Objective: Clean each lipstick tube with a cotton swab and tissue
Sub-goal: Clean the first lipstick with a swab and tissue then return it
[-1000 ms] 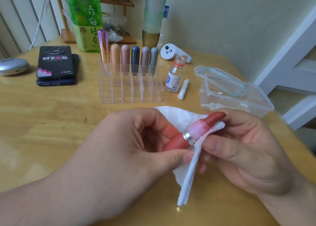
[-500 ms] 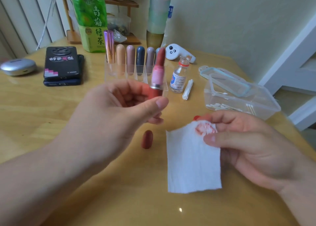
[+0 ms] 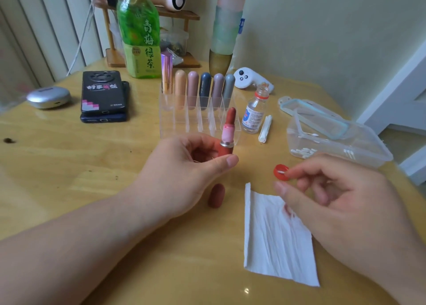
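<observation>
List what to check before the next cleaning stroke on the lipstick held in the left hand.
1. Open red lipstick tube upright in the left hand grip: ok.
2. White cotton swab tip resting in the small red bottle cap: ok.
3. Right hand pinching that swab: cannot tell, too blurred.
4. White tissue flat on the wooden table, one red stain, rest clean: ok.
5. Rounded red-brown lipstick cap lying apart from the tissue: ok.
6. Pink inner sleeve free of smears: cannot tell.

Left hand (image 3: 184,173) grips uncapped brick-red lipstick tube (image 3: 227,143) upright; right hand (image 3: 341,201), fingers loosely curled, above red-stained white tissue (image 3: 276,247).
</observation>
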`<state>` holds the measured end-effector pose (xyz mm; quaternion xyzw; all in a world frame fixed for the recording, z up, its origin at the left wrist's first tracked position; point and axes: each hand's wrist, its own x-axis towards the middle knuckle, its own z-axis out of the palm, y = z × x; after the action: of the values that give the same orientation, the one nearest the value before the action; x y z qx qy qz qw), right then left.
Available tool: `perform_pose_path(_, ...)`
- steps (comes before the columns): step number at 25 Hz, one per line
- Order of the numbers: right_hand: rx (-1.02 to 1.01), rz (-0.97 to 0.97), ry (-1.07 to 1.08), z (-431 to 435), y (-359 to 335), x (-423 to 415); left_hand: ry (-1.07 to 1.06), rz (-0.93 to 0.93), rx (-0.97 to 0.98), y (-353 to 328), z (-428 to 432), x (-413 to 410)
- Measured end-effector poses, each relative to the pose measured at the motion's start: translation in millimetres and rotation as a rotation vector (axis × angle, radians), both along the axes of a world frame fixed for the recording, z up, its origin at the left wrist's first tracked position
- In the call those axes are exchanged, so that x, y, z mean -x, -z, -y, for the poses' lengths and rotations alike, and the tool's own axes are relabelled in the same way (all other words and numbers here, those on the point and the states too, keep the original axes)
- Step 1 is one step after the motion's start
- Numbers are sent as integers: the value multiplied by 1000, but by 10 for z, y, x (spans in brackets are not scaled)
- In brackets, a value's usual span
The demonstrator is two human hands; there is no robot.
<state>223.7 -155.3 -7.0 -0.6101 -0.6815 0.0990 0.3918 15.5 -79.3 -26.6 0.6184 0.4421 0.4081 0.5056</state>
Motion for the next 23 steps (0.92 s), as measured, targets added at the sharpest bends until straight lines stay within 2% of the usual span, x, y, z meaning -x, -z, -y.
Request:
perform_pose_path(2, -36, -247, -64, -68, 69, 150, 34, 19, -20, 36, -21, 10)
perform_pose_path(8, 23, -520, -101, -204, 177, 308, 69, -76, -270, 112, 15, -88)
perform_pose_path(14, 6, -563, -120, -219, 189, 261, 109, -189, -452, 129, 50, -140)
perform_pose_path(23, -35, -559, -172, -221, 238, 229, 50, -254, -511, 173, 29, -165)
